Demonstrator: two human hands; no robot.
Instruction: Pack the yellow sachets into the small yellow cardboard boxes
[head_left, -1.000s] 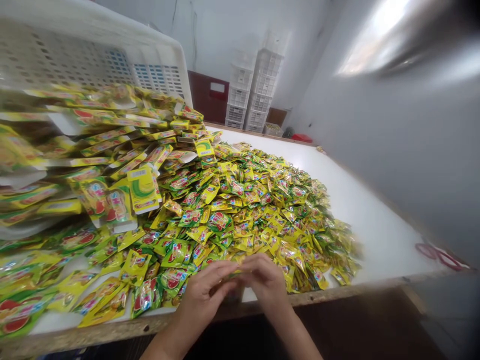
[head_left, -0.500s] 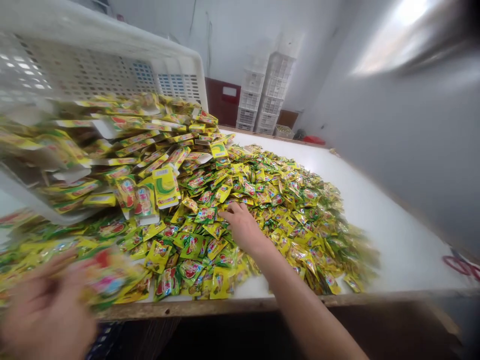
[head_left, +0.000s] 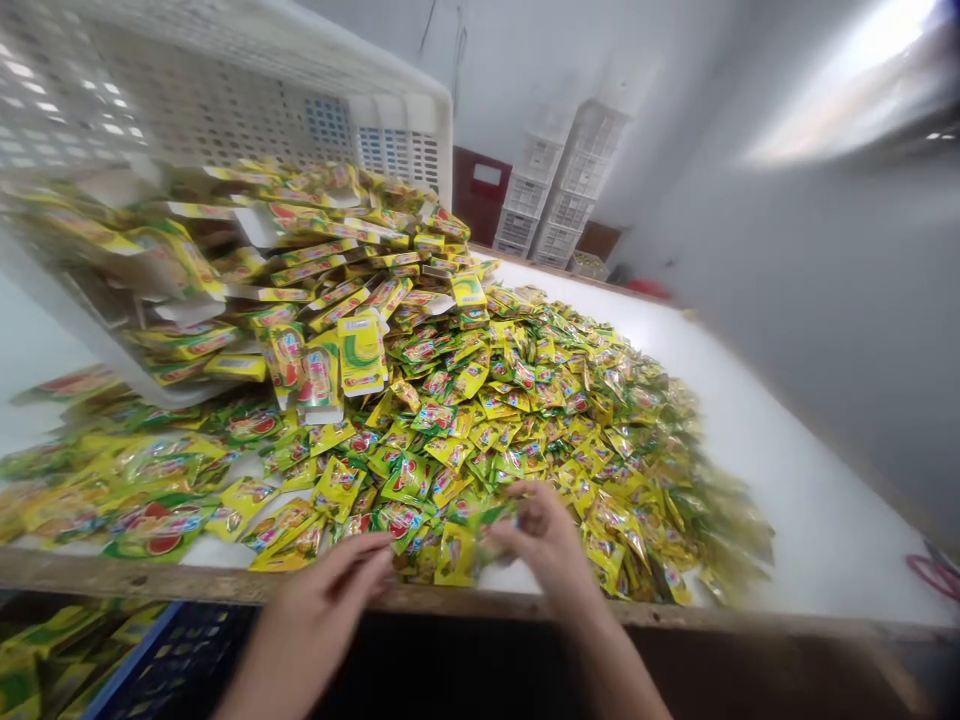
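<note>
My left hand (head_left: 330, 600) is at the table's front edge, thumb and fingers drawn close together; anything between the tips is too blurred to make out. To the right, my right hand (head_left: 544, 540) pinches a small green and yellow packet (head_left: 491, 522), partly smeared by motion. Both hands are just in front of a wide pile of small shiny packets (head_left: 450, 455), printed with red fruit. A larger packet of similar colours (head_left: 161, 525) lies near the front edge, left of my left hand.
A tipped white plastic basket (head_left: 442, 130) spills flat yellow cardboard boxes (head_left: 362, 355) onto the pile. Below the wooden table edge (head_left: 135, 578), a blue crate (head_left: 139, 660) stands beside more yellow boxes. Red-handled scissors (head_left: 934, 575) lie far right. Stacked white crates (head_left: 570, 190) stand behind.
My left hand has let go of the larger packet at the left and moved right. My right hand has drawn back from the pile toward the front edge with a small packet. The view has shifted.
</note>
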